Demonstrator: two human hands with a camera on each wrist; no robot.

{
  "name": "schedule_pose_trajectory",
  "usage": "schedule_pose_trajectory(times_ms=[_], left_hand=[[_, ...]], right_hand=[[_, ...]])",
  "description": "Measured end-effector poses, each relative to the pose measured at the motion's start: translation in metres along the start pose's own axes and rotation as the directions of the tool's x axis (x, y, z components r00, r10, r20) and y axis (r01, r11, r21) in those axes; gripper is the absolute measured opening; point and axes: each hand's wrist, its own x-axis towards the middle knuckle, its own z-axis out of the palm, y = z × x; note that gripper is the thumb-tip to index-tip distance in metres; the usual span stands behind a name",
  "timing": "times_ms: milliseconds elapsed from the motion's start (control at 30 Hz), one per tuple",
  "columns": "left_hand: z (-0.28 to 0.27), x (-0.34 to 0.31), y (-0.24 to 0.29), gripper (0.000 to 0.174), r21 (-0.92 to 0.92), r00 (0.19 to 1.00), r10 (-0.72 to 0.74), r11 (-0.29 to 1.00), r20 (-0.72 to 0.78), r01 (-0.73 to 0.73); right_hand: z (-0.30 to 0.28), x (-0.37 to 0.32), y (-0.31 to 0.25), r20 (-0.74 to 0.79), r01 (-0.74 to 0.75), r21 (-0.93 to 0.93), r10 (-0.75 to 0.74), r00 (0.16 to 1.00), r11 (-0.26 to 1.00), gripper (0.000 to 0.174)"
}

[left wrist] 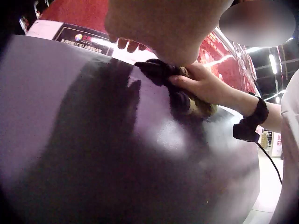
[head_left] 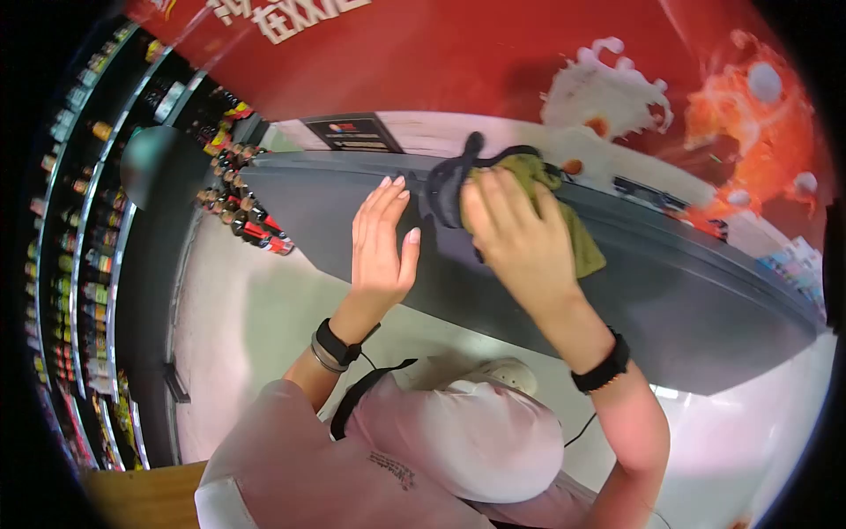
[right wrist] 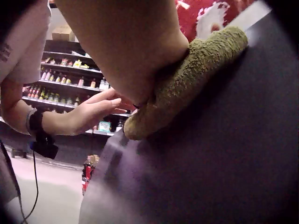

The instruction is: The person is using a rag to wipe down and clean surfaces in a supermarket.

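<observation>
My right hand (head_left: 520,234) grips a bunched cleaning cloth (head_left: 586,247) against the dark grey counter top (head_left: 352,189). One side of this cloth is fuzzy olive green; a dark grey part (head_left: 447,192) with a raised, finger-like end bulges out on the left. In the right wrist view the green pile (right wrist: 201,60) forms a thick roll along the surface. Left of the cloth, my left hand (head_left: 379,238) is held over the counter with straight fingers and the thumb apart, holding nothing. Its fingers point towards the counter's back edge.
A red printed panel (head_left: 458,62) rises behind the counter, with a black sign (head_left: 352,132) at its foot. Dark bottles (head_left: 242,212) stand in a cluster off the counter's left end. Stocked shelves (head_left: 88,264) line the left side. Small dark items (head_left: 652,196) lie along the back ledge.
</observation>
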Motion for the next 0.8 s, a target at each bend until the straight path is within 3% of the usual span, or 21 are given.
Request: schedule_pose_trajectory(times_ms=[100, 167, 233, 300, 400, 633, 800], left_hand=[[0.013, 0.010, 0.012, 0.041, 0.034, 0.996, 0.092, 0.995, 0.008, -0.093], [0.018, 0.019, 0.024, 0.041, 0.028, 0.989, 0.138, 0.990, 0.043, -0.140], [0.028, 0.022, 0.033, 0.042, 0.042, 0.983, 0.167, 0.984, 0.075, -0.171], [0.037, 0.025, 0.032, 0.042, 0.037, 0.977, 0.190, 0.980, 0.091, -0.194], [0.044, 0.029, 0.039, 0.040, 0.014, 0.968, 0.244, 0.969, 0.060, -0.245], [0.053, 0.027, 0.044, 0.038, 0.088, 0.958, 0.277, 0.955, 0.071, -0.283], [0.058, 0.028, 0.031, 0.040, 0.138, 0.946, 0.318, 0.936, 0.059, -0.323]], right_hand=[[-0.028, -0.033, 0.034, 0.051, -0.076, -0.061, 0.079, 0.996, 0.995, 0.039], [-0.050, -0.056, 0.057, 0.036, -0.137, 0.006, 0.136, 0.990, 0.991, 0.042], [-0.065, -0.084, 0.080, -0.018, -0.197, -0.082, 0.196, 0.980, 0.977, 0.047], [-0.083, -0.109, 0.103, -0.048, -0.294, -0.058, 0.291, 0.955, 0.954, 0.060], [-0.118, -0.153, 0.144, -0.097, -0.376, -0.151, 0.364, 0.926, 0.914, 0.047], [-0.169, -0.248, 0.248, -0.377, -0.670, -0.240, 0.569, 0.731, 0.702, 0.036], [-0.201, -0.294, 0.318, -0.434, -0.805, -0.200, 0.686, 0.584, 0.559, 0.034]])
